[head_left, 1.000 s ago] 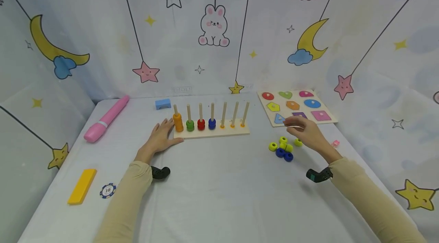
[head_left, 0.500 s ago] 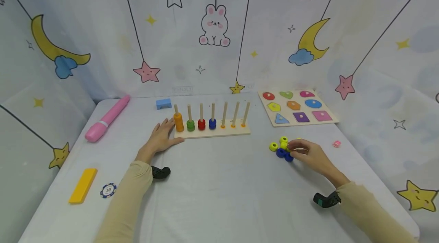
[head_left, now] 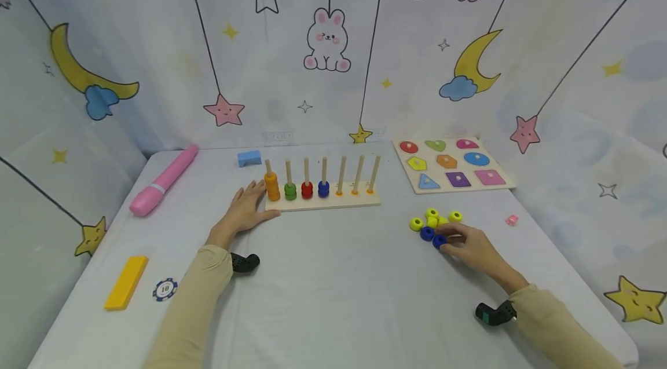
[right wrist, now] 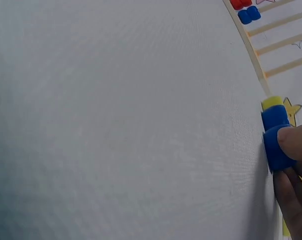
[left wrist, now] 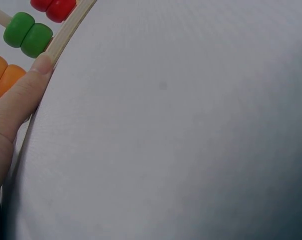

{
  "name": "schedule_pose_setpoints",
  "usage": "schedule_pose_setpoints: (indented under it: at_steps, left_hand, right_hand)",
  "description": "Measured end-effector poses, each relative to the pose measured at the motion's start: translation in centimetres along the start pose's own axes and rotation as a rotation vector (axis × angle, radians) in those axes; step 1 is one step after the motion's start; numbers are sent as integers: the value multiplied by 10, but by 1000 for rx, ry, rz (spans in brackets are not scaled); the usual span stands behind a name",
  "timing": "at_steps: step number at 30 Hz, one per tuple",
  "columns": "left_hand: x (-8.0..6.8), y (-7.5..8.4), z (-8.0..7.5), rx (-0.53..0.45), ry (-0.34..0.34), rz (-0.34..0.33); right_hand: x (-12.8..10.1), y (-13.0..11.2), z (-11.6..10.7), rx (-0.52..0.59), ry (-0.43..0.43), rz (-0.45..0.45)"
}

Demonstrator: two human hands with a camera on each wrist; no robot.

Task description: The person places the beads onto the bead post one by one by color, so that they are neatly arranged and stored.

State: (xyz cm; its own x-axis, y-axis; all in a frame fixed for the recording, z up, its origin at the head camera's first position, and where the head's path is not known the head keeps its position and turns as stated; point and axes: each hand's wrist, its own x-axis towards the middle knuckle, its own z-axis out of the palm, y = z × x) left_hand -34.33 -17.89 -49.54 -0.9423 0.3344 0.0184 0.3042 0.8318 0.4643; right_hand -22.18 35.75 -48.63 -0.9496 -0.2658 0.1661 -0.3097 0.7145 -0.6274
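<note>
A wooden peg rack (head_left: 344,201) stands mid-table with orange, green, red and blue beads on its left pegs and several bare pegs on the right. My left hand (head_left: 244,207) rests against its left end, fingers extended; in the left wrist view the thumb (left wrist: 22,97) lies along the front edge beside the green beads (left wrist: 28,36). My right hand (head_left: 475,248) pinches a blue bead (right wrist: 276,150) between thumb and fingers at the tabletop. A second blue bead (head_left: 427,234) lies just left of it. Several yellow beads (head_left: 416,224) sit behind, one partly hidden by the fingers.
A shape puzzle board (head_left: 422,175) lies at the back right, a small pink piece (head_left: 512,220) at the right. Leftward are a pink wand-like object (head_left: 165,181), a blue block (head_left: 249,159), a yellow bar (head_left: 127,282) and a poker chip (head_left: 165,289). A printed curtain encloses the table.
My right hand has come down from beside the puzzle board to the bead cluster, then slightly toward me, and now pinches a blue bead. My left hand has stayed in place.
</note>
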Motion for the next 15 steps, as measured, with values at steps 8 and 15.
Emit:
schedule_pose_setpoints:
  at_steps: [8,15]
  left_hand:
    - [1,0,3,5,4,3]
    - [1,0,2,-4,7,2]
  right_hand:
    - [-2,2,-3,-15,21,-3]
    - [18,-16,-21,42,71,-45]
